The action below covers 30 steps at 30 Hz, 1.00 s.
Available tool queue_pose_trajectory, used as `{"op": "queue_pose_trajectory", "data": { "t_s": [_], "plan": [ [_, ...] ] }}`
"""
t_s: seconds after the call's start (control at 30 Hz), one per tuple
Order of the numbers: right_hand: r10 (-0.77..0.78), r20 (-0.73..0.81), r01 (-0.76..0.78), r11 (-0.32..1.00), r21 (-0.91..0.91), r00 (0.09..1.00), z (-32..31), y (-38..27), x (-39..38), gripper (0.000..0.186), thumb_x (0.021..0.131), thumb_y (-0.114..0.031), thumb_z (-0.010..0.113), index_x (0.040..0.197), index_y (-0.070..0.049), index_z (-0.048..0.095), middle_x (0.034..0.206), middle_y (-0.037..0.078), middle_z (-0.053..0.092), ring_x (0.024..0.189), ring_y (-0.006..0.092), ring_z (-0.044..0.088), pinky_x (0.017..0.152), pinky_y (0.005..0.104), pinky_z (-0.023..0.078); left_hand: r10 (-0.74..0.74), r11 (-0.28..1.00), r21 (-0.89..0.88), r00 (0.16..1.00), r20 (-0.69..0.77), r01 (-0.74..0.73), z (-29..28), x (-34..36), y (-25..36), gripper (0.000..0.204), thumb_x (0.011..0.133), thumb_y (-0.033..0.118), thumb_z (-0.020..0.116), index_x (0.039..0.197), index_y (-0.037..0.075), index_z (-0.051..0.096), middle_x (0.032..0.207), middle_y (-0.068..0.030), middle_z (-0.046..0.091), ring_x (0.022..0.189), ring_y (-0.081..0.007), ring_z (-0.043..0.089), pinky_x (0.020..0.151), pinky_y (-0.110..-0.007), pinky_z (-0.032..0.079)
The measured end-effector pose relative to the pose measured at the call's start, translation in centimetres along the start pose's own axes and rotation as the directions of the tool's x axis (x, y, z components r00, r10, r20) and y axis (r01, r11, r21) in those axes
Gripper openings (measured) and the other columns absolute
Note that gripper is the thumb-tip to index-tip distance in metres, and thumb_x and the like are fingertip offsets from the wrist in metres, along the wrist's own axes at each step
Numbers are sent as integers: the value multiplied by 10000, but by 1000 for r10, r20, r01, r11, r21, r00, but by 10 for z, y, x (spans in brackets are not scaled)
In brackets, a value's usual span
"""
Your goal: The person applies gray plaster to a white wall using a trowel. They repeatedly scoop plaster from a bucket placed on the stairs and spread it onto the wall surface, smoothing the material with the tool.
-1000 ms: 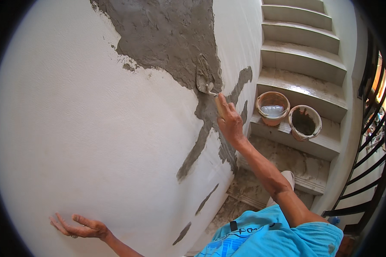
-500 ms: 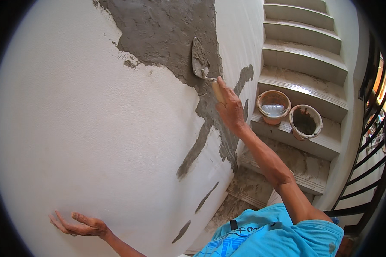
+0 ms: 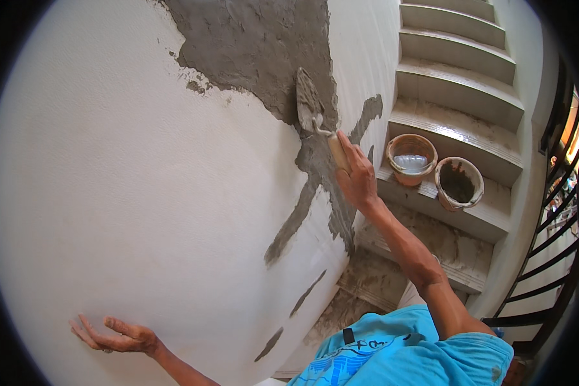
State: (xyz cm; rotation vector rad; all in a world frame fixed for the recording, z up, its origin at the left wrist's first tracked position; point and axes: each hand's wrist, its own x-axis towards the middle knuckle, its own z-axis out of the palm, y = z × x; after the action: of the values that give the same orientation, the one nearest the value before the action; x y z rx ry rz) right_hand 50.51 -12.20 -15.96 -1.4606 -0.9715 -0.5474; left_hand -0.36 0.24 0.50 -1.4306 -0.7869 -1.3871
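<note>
My right hand point(image 3: 358, 175) is wrapped round the light handle of a pointed trowel point(image 3: 307, 100). The blade, smeared with mortar, lies against the grey mortar patch point(image 3: 254, 45) that spreads over the upper part of the white wall point(image 3: 128, 161). Below the blade the patch narrows into a strip with branches running down left and up right. At the lower left, my left hand point(image 3: 119, 336) is beside the wall with its fingers apart and nothing in it; whether it touches the wall I cannot tell.
On a stair step to the right stand a bucket point(image 3: 397, 149) with a clear plastic bottle point(image 3: 410, 163) in it and a bucket point(image 3: 441, 186) of grey mortar. Mortar-stained stairs point(image 3: 453, 109) climb along the wall. A black metal railing point(image 3: 547, 262) bounds the far right.
My right hand and the trowel have shifted slightly down and to the right over the mortar. My left hand has stayed nearly in place.
</note>
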Motion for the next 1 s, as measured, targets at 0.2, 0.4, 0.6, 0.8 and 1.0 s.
{"op": "queue_pose_trajectory", "data": {
  "t_s": [0.2, 0.4, 0.6, 0.8, 1.0],
  "plan": [
    [70, 46, -68, 997, -43, 997, 19, 14, -41, 869, 729, 70, 607, 1557, -115, 417, 1081, 206, 617, 939, 401, 652, 810, 452, 549, -12, 1000, -21, 1000, -16, 12, 1, 1, 4, 519, 1089, 415, 400, 1429, 39, 510, 1548, -176, 401, 1497, -330, 311, 1212, -544, 291],
    [166, 54, -160, 982, -104, 985, 1, 16, -101, 877, 736, 64, 601, 1569, -127, 401, 1094, 190, 621, 944, 393, 651, 808, 454, 546, 1, 1000, 2, 1000, -12, -1, 0, 1, 1, 496, 1086, 404, 406, 1407, 44, 519, 1540, -176, 410, 1495, -336, 323, 1226, -554, 289],
    [95, -43, -95, 995, -9, 995, 13, -11, -46, 891, 730, 83, 606, 1568, -151, 409, 1101, 188, 621, 908, 402, 647, 801, 453, 545, 18, 1000, -9, 1000, -13, -18, 1, 1, -3, 490, 1084, 403, 414, 1401, 47, 524, 1535, -186, 412, 1491, -336, 330, 1226, -557, 291],
    [150, -5, -150, 986, -65, 989, 34, -12, -41, 920, 730, 85, 606, 1584, -173, 380, 1053, 174, 609, 897, 403, 649, 784, 475, 543, 12, 1000, -2, 1000, -14, -12, 2, 0, -5, 479, 1084, 391, 423, 1404, 49, 524, 1534, -189, 415, 1490, -338, 332, 1221, -556, 293],
    [323, 99, -314, 944, -97, 941, 8, -6, -95, 890, 740, 80, 579, 1584, -116, 375, 1146, 192, 626, 1002, 385, 628, 889, 440, 523, 8, 1000, -19, 1000, -22, -8, 2, 1, -2, 481, 1085, 389, 420, 1404, 45, 525, 1539, -190, 413, 1492, -339, 329, 1223, -556, 285]
  ]
}}
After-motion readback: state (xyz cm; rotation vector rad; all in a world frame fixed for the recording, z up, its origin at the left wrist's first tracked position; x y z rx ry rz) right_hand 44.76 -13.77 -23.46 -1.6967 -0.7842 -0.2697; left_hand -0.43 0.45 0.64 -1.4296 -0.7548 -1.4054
